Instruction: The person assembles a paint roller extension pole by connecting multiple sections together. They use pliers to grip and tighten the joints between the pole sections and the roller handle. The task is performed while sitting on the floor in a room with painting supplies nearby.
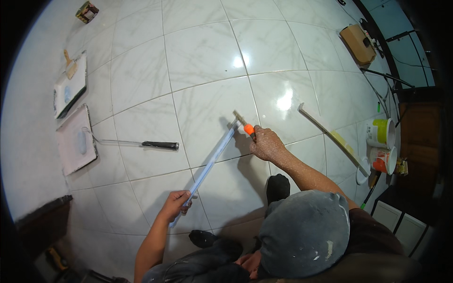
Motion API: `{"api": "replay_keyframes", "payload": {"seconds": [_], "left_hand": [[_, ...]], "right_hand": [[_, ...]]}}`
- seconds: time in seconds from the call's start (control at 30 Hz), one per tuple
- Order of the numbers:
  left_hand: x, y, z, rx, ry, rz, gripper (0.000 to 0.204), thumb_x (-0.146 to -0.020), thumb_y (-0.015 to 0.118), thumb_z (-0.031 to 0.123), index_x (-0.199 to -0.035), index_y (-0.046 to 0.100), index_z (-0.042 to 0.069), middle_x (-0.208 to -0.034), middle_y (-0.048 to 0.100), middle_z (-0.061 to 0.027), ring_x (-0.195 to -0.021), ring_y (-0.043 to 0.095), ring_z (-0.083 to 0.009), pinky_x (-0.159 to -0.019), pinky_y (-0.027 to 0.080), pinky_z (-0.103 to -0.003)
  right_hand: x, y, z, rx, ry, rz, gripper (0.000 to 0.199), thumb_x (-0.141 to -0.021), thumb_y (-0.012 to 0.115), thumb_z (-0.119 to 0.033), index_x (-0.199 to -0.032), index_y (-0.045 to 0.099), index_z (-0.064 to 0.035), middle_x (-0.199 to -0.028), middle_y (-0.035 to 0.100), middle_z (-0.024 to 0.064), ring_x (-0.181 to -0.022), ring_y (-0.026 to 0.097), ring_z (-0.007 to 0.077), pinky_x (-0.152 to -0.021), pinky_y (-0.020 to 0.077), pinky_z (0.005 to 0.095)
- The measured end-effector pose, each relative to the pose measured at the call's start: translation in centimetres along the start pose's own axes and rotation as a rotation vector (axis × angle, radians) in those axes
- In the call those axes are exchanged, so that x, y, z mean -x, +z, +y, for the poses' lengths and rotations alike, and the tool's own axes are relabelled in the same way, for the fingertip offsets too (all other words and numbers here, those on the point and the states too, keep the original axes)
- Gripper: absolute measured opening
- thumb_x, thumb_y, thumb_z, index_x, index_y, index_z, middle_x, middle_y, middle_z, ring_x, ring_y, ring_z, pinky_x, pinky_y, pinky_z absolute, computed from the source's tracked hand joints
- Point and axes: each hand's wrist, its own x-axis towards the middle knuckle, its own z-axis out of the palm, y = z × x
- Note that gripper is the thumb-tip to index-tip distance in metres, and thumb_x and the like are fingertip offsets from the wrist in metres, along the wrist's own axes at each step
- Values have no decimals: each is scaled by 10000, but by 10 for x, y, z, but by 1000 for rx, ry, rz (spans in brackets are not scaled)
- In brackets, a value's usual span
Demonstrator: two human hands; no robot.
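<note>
Pale blue strip (pixel 210 162) at frame centre, left hand (pixel 175 203) clasping its lower end, right hand (pixel 265 143) gripping orange-handled brush (pixel 244 125) at its top, white tiled floor (pixel 198 56)

Can't really see the brush handle (pixel 248 129) past the orange bit — the right hand (pixel 265 143) swallows the rest of it. Same with the long pale strip (pixel 210 162): its near end disappears inside the left hand (pixel 175 203). The small box (pixel 87 11) up top-left is too tiny to make out. The two tubs (pixel 383 146) at the right edge are warped — no telling what's inside them.
</note>
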Motion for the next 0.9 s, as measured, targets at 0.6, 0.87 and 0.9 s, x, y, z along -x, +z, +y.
{"api": "replay_keyframes", "payload": {"seconds": [0.6, 0.87, 0.9], "left_hand": [[34, 37, -8, 259, 222, -89, 520, -1104, 559, 428, -1083, 719, -66, -658, 555, -26, -518, 448, -91, -480, 382, -265], [51, 33, 30, 97, 612, -8, 463, -1092, 612, 365, -1147, 723, -81, -756, 598, -5, -643, 522, -86, -607, 439, -236], [54, 33, 40, 65, 677, 23, 417, -1083, 625, 323, -1143, 728, -77, -768, 608, -7, -657, 530, -83, -622, 442, -234]], "right_hand": [[-29, -26, 58, 137, 29, 538, 610, -941, 722, -496, -1146, 634, 72, -994, 607, 272, -968, 619, 420, -807, 541, 527], [-31, -29, 26, -95, -245, 564, 589, -942, 778, -384, -1316, 590, 30, -1176, 615, 240, -1151, 617, 389, -1003, 511, 502], [-23, -40, 7, -272, -314, 529, 585, -952, 776, -371, -1342, 581, 19, -1217, 620, 237, -1193, 621, 376, -1033, 509, 494]]}}
